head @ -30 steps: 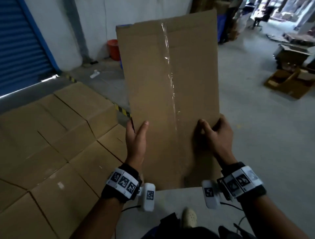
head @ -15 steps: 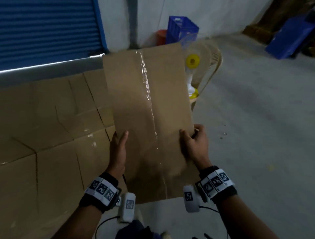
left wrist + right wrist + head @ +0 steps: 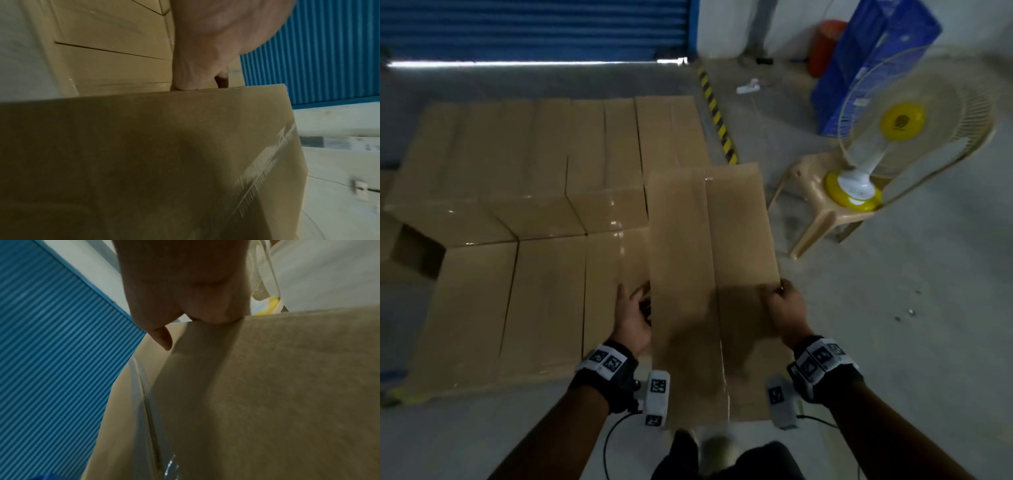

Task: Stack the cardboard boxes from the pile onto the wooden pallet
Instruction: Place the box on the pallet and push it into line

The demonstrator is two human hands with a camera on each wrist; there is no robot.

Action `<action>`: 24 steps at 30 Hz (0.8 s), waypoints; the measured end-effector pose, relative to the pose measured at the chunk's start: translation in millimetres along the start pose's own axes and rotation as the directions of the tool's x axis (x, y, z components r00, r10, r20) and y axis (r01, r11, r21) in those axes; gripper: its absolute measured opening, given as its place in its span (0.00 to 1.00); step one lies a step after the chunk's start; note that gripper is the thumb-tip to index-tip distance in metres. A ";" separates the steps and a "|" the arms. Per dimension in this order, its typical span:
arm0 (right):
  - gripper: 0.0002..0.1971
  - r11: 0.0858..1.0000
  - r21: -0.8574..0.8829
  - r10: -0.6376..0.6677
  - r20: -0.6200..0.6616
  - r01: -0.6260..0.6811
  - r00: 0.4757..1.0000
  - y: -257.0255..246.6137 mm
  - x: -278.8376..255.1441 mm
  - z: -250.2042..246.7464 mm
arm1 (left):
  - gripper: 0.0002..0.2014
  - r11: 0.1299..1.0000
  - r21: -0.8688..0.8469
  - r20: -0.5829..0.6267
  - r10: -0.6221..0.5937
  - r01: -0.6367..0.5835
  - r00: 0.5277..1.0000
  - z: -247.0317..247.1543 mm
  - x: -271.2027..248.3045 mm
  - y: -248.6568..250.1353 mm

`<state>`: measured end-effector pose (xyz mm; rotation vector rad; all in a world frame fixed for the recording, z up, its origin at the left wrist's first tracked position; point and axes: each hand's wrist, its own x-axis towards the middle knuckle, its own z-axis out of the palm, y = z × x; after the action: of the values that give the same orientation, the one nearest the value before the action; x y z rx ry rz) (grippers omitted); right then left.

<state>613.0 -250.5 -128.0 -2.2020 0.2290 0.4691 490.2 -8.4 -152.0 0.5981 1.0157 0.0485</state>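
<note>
I hold a long taped cardboard box (image 3: 709,274) in front of me, its far end tilted down over the right edge of the stacked boxes (image 3: 534,205). My left hand (image 3: 633,315) grips its left side, and the left wrist view shows the fingers (image 3: 197,69) curled over the box edge (image 3: 144,162). My right hand (image 3: 786,308) grips the right edge. In the right wrist view the thumb (image 3: 162,339) lies on the taped face of the box (image 3: 267,386). The boxes hide any pallet.
A fan (image 3: 900,123) stands on a beige plastic chair (image 3: 815,219) just right of the held box. Behind are a blue crate (image 3: 866,54), a red bucket (image 3: 825,44) and a blue shutter (image 3: 534,27). A yellow-black stripe (image 3: 717,113) crosses the floor. The stack has a dark gap (image 3: 417,253) at its left.
The box came down from nearly upright to a low tilt beside the stacked boxes. My view turned left and down toward the stack, and both hands kept their hold.
</note>
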 end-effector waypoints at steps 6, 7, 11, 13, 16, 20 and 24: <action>0.14 0.995 -0.093 0.036 0.146 -0.023 0.989 28.1 45.0 28.6 | 0.39 0.998 -0.032 -0.102 -0.049 0.046 0.994 -14.1 44.0 -22.1; 0.12 0.995 -0.101 0.042 0.168 -0.025 0.985 33.3 54.4 33.0 | 0.39 0.999 -0.028 -0.114 -0.050 0.047 0.992 -15.0 53.1 -25.0; 0.32 0.991 -0.131 0.035 0.240 -0.003 0.970 45.0 85.3 48.4 | 0.37 0.999 0.032 -0.135 -0.037 0.042 0.990 -16.9 85.7 -38.9; 0.36 0.991 -0.130 0.014 0.251 0.020 0.968 54.3 102.2 56.8 | 0.35 0.997 0.062 -0.141 -0.037 0.046 0.989 -19.2 106.1 -47.9; 0.31 0.989 -0.142 0.014 0.276 0.027 0.961 74.6 130.5 72.2 | 0.33 0.992 0.123 -0.153 -0.014 0.033 0.988 -21.9 133.0 -61.9; 0.19 0.982 -0.186 0.091 0.310 -0.034 0.946 92.1 163.2 93.0 | 0.29 0.976 0.217 -0.110 0.018 0.006 0.994 -8.4 149.9 -74.0; 0.16 0.996 -0.092 0.045 0.387 -0.010 0.921 107.6 193.7 105.8 | 0.25 0.974 0.225 -0.111 0.060 -0.034 0.992 9.2 160.7 -73.9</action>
<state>728.6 -234.8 -344.1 -2.1386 0.0243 0.9347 567.3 -25.1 -310.6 0.8322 1.1293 0.0109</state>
